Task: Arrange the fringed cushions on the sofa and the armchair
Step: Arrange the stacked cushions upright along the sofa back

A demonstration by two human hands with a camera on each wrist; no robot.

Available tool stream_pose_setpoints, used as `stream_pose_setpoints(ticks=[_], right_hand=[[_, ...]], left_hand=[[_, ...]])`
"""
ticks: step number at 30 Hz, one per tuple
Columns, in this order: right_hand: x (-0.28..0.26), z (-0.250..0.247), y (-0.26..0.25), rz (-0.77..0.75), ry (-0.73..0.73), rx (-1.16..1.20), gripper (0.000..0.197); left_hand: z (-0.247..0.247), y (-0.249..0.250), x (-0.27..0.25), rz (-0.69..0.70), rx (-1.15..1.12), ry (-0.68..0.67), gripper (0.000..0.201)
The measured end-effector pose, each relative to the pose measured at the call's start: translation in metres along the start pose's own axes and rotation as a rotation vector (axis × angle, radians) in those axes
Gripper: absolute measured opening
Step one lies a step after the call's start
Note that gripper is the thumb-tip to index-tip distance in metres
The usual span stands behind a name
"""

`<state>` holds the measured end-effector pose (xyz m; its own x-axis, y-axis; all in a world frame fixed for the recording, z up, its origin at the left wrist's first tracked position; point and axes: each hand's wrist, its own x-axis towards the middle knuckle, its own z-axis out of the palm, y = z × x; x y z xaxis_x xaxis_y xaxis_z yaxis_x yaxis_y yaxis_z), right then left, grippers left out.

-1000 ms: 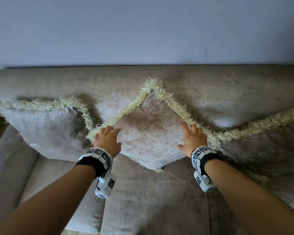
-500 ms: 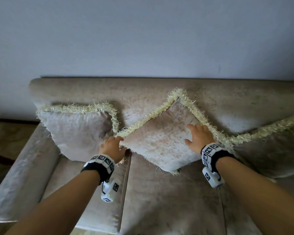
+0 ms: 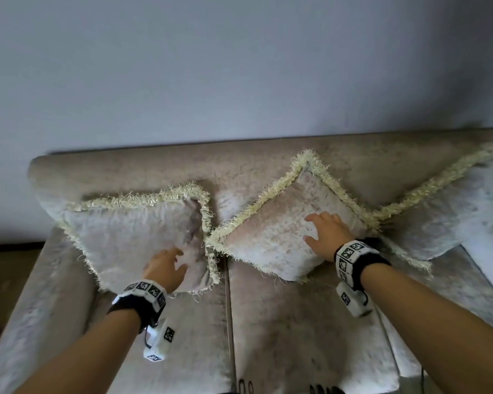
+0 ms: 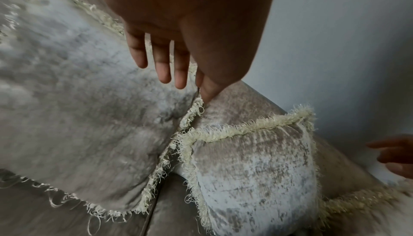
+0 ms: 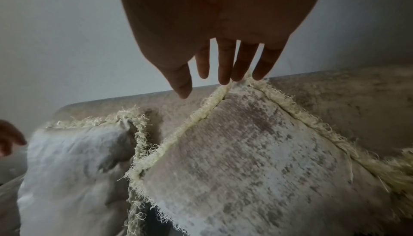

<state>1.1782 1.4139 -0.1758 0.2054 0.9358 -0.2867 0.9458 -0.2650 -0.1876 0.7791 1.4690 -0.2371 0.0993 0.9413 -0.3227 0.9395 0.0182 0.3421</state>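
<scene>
Three beige cushions with pale yellow fringe lean on the back of the sofa (image 3: 154,172). The left cushion (image 3: 131,231) stands square. The middle cushion (image 3: 271,231) stands on one corner like a diamond. The right cushion (image 3: 444,217) is cut off by the frame edge. My left hand (image 3: 171,260) is over the left cushion's lower right part, fingers loose and holding nothing. My right hand (image 3: 322,228) lies spread on the middle cushion's right half. The left wrist view shows straight fingers (image 4: 163,70) over the left cushion (image 4: 78,116). In the right wrist view, spread fingers (image 5: 223,70) point over the middle cushion (image 5: 257,151).
A plain pale wall (image 3: 239,66) rises behind the sofa. The sofa's left armrest (image 3: 40,308) runs down the left side, with brown floor (image 3: 3,268) beyond it. The seat cushions (image 3: 296,336) lie in front of my arms.
My left hand has left the middle cushion's left corner and moved left onto the left cushion. My right hand stays on the middle cushion. The view has swung left and pulled back.
</scene>
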Motion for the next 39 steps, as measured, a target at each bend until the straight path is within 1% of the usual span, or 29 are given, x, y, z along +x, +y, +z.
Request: stream_pose_setpoints(ticks=[2, 6, 9, 12, 16, 19, 21, 24, 28, 31, 34, 37, 39], right_hand=[[0.005, -0.001, -0.013, -0.03, 0.002, -0.015, 0.047], [0.025, 0.012, -0.052, -0.125, -0.031, -0.023, 0.051], [0.041, 0.03, -0.093, -0.236, -0.057, -0.032, 0.052], [0.048, 0.052, -0.138, -0.32, -0.074, -0.029, 0.048], [0.057, 0.077, -0.203, -0.386, -0.076, -0.033, 0.046], [0.068, 0.091, -0.253, -0.405, -0.062, -0.031, 0.046], [0.078, 0.1, -0.287, -0.385, -0.051, -0.04, 0.045], [0.083, 0.11, -0.326, -0.311, -0.096, -0.045, 0.049], [0.088, 0.127, -0.382, -0.21, -0.164, -0.082, 0.055], [0.099, 0.14, -0.423, -0.194, -0.195, -0.119, 0.059], [0.12, 0.151, -0.455, -0.233, -0.18, -0.134, 0.063], [0.151, 0.167, -0.477, -0.299, -0.138, -0.165, 0.08], [0.174, 0.178, -0.481, -0.356, -0.114, -0.234, 0.093]], left_hand=[[-0.004, -0.012, 0.0, -0.011, -0.017, 0.009, 0.035], [-0.009, -0.049, -0.016, -0.092, -0.008, 0.026, 0.036], [-0.017, -0.083, -0.028, -0.178, 0.011, 0.054, 0.036], [-0.027, -0.117, -0.035, -0.278, -0.026, 0.064, 0.035], [-0.032, -0.175, -0.029, -0.319, -0.047, 0.055, 0.035], [-0.033, -0.22, -0.004, -0.319, -0.04, 0.013, 0.038], [-0.035, -0.252, 0.019, -0.303, -0.047, -0.037, 0.041], [-0.034, -0.292, 0.044, -0.262, -0.089, -0.107, 0.045], [-0.04, -0.341, 0.078, -0.216, -0.099, -0.17, 0.046], [-0.042, -0.362, 0.106, -0.182, -0.079, -0.194, 0.049], [-0.032, -0.375, 0.136, -0.2, -0.053, -0.24, 0.054], [-0.017, -0.381, 0.161, -0.173, 0.024, -0.24, 0.065], [-0.006, -0.383, 0.174, -0.18, -0.005, -0.235, 0.075]])
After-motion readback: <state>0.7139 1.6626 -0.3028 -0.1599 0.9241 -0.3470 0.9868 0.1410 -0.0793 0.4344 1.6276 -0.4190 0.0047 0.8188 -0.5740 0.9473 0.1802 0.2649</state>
